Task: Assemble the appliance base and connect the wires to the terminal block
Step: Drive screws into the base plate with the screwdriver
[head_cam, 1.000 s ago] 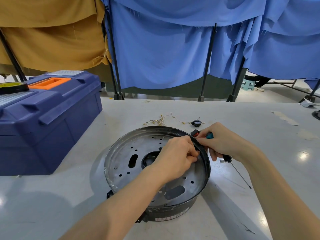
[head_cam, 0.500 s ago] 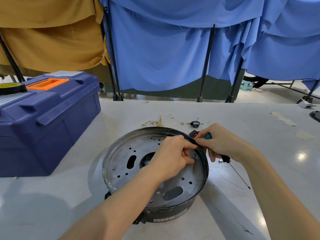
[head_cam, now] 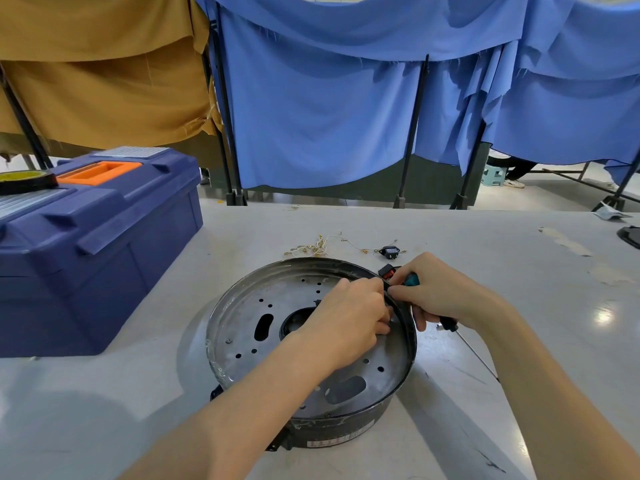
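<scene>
Since nothing's really moved, still fiddling at the appliance base (head_cam: 221, 320) rim: right grip (head_cam: 440, 296) clenches the screwdriver (head_cam: 449, 323), left grip (head_cam: 349, 313) curled, can't tell on what; wires (head_cam: 317, 249) untouched.

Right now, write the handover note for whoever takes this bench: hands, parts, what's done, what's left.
Left hand: inside the appliance base, fingers curled at its right inner wall; what they pinch is hidden.
Right hand: grips the screwdriver, shaft pointing down-right over the table; its thumb and forefinger are on the rim's outside, opposite the left hand.
Parts: red switch just beyond the rim; loose wires and a small black connector on the table behind the base.
Done: metal plate sits in the base.
Left: the wires are not connected; no terminal block can be made out.
</scene>
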Demonstrator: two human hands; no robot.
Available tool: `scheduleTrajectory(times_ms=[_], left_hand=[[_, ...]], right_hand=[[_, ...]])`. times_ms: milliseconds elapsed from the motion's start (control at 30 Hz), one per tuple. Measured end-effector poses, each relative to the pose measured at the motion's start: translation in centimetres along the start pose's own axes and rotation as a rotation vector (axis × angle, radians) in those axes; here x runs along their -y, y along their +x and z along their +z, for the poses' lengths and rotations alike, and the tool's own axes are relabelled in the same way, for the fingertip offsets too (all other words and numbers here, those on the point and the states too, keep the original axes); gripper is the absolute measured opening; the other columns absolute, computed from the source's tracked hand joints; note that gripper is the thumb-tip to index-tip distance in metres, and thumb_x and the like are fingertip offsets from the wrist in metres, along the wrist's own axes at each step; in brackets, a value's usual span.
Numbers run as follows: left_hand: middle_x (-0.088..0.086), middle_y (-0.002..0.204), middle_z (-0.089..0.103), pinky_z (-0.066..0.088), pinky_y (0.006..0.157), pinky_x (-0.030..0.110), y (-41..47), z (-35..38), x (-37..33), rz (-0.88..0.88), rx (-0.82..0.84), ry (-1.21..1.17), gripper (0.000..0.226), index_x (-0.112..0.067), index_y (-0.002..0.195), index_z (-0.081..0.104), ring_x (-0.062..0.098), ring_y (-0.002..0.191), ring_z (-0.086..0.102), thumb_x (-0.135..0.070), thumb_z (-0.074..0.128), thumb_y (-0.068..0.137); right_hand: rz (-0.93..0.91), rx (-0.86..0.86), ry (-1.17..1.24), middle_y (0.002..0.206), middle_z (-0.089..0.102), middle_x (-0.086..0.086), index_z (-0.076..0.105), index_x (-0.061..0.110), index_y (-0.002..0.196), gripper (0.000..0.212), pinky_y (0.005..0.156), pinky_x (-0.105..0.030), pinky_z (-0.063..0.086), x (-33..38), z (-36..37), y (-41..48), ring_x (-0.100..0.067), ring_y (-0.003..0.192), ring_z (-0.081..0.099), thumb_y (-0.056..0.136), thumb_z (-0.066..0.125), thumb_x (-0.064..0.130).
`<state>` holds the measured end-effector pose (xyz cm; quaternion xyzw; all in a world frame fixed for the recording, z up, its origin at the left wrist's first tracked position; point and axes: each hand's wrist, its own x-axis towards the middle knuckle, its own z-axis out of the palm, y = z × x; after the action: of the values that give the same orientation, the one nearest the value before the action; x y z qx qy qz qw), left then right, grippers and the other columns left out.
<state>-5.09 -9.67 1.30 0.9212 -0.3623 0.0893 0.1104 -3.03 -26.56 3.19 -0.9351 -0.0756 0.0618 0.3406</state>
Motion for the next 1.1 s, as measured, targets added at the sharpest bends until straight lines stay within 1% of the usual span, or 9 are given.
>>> scheduleTrajectory(times_ms=[100,333,500,567,633,700,833,933,1100], left_hand=[[0.003,0.111,0.052,0.036,0.092,0.036,0.2,-0.1,0.0,0.004,0.033,0.036,0.026,-0.012,0.106,0.072,0.020,0.102,0.048,-0.023,0.049,0.101],[0.006,0.108,0.054,0.040,0.088,0.038,0.8,-0.2,0.1,0.011,0.095,0.027,0.022,-0.007,0.102,0.071,0.024,0.099,0.052,-0.019,0.053,0.098],[0.015,0.096,0.059,0.047,0.082,0.041,0.2,0.4,1.0,-0.057,0.023,-0.211,0.019,0.005,0.090,0.070,0.028,0.090,0.055,-0.012,0.062,0.092],[0.014,0.090,0.062,0.050,0.081,0.035,0.0,0.4,1.4,-0.111,-0.015,-0.354,0.012,0.002,0.095,0.073,0.024,0.085,0.056,-0.005,0.064,0.090],[0.001,0.087,0.060,0.047,0.077,0.021,-0.1,0.1,1.5,-0.153,-0.053,-0.431,0.026,-0.011,0.111,0.073,0.012,0.081,0.056,-0.002,0.065,0.089],[-0.005,0.089,0.059,0.043,0.077,0.015,0.0,-0.1,1.4,-0.161,-0.068,-0.435,0.036,-0.016,0.122,0.068,0.007,0.084,0.055,-0.001,0.064,0.089],[-0.007,0.088,0.051,0.047,0.081,0.026,0.0,-0.1,1.1,-0.169,-0.059,-0.342,0.038,-0.019,0.128,0.064,0.013,0.088,0.054,-0.005,0.059,0.093],[-0.003,0.092,0.050,0.048,0.088,0.038,-0.4,0.2,0.7,-0.167,-0.039,-0.297,0.035,-0.019,0.130,0.062,0.020,0.096,0.053,-0.012,0.057,0.096],[0.002,0.113,0.050,0.043,0.093,0.037,-0.9,0.8,0.5,-0.193,-0.013,-0.236,0.037,-0.018,0.134,0.058,0.021,0.108,0.045,-0.018,0.057,0.097]], right_hand=[[-0.002,-0.004,0.003,0.054,0.065,-0.018,0.070,0.003,0.085,0.019,0.041,-0.024,0.038,-0.1,0.0,0.2,-0.028,0.047,0.052,0.090,0.053,0.010],[0.014,-0.023,0.002,0.054,0.065,-0.016,0.071,0.006,0.083,0.019,0.041,-0.024,0.038,-0.2,0.1,0.3,-0.022,0.044,0.048,0.091,0.055,0.012],[0.019,-0.003,0.024,0.053,0.065,-0.016,0.071,0.004,0.083,0.021,0.040,-0.024,0.037,-0.1,0.1,0.0,-0.025,0.045,0.048,0.091,0.054,0.012],[0.019,0.015,0.040,0.054,0.066,-0.017,0.071,0.004,0.084,0.021,0.040,-0.024,0.037,0.0,0.0,-0.1,-0.027,0.046,0.050,0.092,0.054,0.014],[0.014,0.027,0.058,0.057,0.067,-0.018,0.072,0.006,0.085,0.023,0.040,-0.024,0.038,0.0,-0.2,-0.3,-0.026,0.045,0.055,0.095,0.056,0.018],[0.008,0.007,0.092,0.060,0.069,-0.014,0.072,0.008,0.087,0.023,0.040,-0.024,0.039,-0.2,-0.9,-0.5,-0.020,0.042,0.059,0.097,0.059,0.024],[0.063,-0.103,0.008,0.063,0.072,-0.003,0.071,0.015,0.087,0.011,0.045,-0.027,0.043,-1.8,-2.9,-0.8,-0.013,0.039,0.055,0.092,0.067,0.023],[0.157,-0.093,-0.055,0.065,0.072,-0.008,0.072,0.013,0.083,0.004,0.039,-0.022,0.037,-3.3,-3.7,-0.8,-0.011,0.035,0.049,0.086,0.073,0.011],[0.278,-0.019,-0.141,0.074,0.066,-0.017,0.072,0.009,0.082,0.011,0.042,-0.023,0.036,-4.8,-3.4,-0.6,-0.013,0.038,0.047,0.077,0.078,0.000]])
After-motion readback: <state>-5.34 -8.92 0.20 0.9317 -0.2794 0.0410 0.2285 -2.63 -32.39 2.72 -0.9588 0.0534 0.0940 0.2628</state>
